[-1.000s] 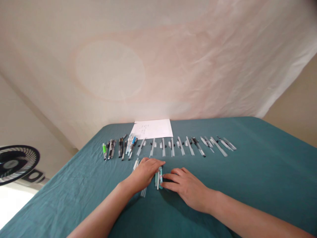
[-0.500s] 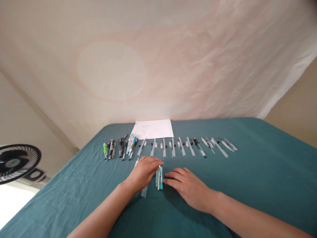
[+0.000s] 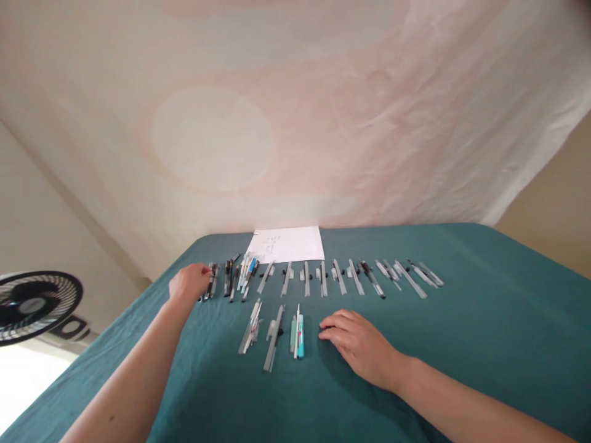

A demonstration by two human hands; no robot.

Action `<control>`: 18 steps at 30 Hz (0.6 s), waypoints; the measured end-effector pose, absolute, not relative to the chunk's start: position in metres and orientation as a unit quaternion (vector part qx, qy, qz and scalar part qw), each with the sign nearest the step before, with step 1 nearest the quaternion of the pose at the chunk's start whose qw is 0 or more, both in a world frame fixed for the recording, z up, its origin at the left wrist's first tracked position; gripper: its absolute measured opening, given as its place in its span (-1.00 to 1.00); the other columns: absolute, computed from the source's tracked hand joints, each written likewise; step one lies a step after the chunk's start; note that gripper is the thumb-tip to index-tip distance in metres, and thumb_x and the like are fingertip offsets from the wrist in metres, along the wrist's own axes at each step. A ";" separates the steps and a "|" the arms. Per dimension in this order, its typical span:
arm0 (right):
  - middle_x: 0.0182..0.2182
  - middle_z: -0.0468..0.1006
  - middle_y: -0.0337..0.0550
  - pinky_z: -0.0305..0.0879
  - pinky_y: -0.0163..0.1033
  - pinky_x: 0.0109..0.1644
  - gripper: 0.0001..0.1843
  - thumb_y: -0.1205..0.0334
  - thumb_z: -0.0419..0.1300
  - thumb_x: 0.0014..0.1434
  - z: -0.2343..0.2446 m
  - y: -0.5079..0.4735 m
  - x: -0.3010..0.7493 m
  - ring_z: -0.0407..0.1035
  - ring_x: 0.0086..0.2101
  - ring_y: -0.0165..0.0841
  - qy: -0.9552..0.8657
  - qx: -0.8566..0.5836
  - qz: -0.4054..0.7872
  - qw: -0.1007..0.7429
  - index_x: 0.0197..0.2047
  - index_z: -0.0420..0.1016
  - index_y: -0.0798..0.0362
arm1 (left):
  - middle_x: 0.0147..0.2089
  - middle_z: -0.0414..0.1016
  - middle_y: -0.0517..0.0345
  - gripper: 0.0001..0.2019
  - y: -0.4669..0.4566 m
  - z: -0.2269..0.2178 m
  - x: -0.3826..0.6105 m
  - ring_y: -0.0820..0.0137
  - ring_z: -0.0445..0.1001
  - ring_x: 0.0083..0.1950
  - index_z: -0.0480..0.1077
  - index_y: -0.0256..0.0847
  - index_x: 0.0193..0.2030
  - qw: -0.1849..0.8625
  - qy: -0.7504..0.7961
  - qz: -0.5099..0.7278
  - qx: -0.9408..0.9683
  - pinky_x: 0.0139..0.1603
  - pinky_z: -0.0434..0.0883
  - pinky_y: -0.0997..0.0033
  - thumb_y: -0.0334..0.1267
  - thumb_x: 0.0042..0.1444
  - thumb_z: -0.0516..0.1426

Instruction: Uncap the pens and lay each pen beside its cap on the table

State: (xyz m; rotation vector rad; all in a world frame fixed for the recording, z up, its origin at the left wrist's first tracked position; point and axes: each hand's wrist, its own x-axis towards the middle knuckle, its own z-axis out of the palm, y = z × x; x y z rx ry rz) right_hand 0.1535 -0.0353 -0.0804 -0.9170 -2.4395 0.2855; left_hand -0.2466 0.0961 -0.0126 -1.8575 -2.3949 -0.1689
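Soft, fairly dim light covers the teal cloth (image 3: 489, 326), while a white patch (image 3: 23, 387) is blown out far left of the paper sheet (image 3: 289, 245). Diffuse shadows lie beside the left forearm (image 3: 138, 375) and under the right hand (image 3: 357, 346), nearer the viewer than the sheet. The sheet's writing is too soft to read, and a dark blur (image 3: 584, 5) smudges the corner far above and right of it.

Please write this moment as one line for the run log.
Left hand: at dark slim plastic pens, grip unclear | Right hand: loosely open, right of slim turquoise plastic barrel, not touching | Surface: dark green cloth
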 end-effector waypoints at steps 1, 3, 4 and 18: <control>-0.13 0.46 -0.11 0.23 -0.15 -0.06 -0.71 0.41 -0.03 0.22 -0.081 -0.035 0.154 0.27 -0.12 -0.33 -0.899 -0.337 0.105 0.260 -0.08 0.44 0.01 | -0.24 0.50 -0.07 -0.71 0.100 -0.016 -0.252 0.07 0.43 -0.21 0.46 -0.23 -0.31 0.046 -0.792 -0.047 -0.606 -0.32 0.30 0.23 -0.09 0.03 0.03; -0.13 0.46 -0.11 0.23 -0.15 -0.06 -0.71 0.42 -0.03 0.22 -0.081 -0.035 0.154 0.26 -0.11 -0.33 -0.899 -0.336 0.106 0.260 -0.09 0.44 0.01 | -0.31 0.50 -0.13 -0.74 0.106 -0.024 -0.256 0.04 0.44 -0.24 0.44 -0.26 -0.41 0.037 -0.801 -0.032 -0.597 -0.33 0.30 0.19 -0.09 -0.03 0.07; -0.12 0.45 -0.11 0.23 -0.15 -0.06 -0.71 0.42 -0.02 0.22 -0.081 -0.035 0.154 0.26 -0.11 -0.33 -0.900 -0.336 0.107 0.258 -0.09 0.44 0.01 | -0.33 0.49 -0.15 -0.75 0.108 -0.027 -0.255 0.03 0.44 -0.23 0.42 -0.27 -0.45 0.035 -0.804 -0.028 -0.594 -0.32 0.31 0.17 -0.10 -0.04 0.08; -0.17 0.48 -0.12 0.23 -0.16 -0.04 -0.72 0.29 -0.04 0.26 -0.080 -0.034 0.154 0.31 -0.14 -0.33 -0.858 -0.362 0.206 0.299 -0.03 0.39 -0.01 | -0.33 0.47 0.06 -0.72 0.077 0.006 -0.189 0.26 0.44 -0.28 0.32 -0.22 -0.24 0.026 -0.738 -0.105 -0.666 -0.31 0.27 0.37 -0.07 0.13 -0.06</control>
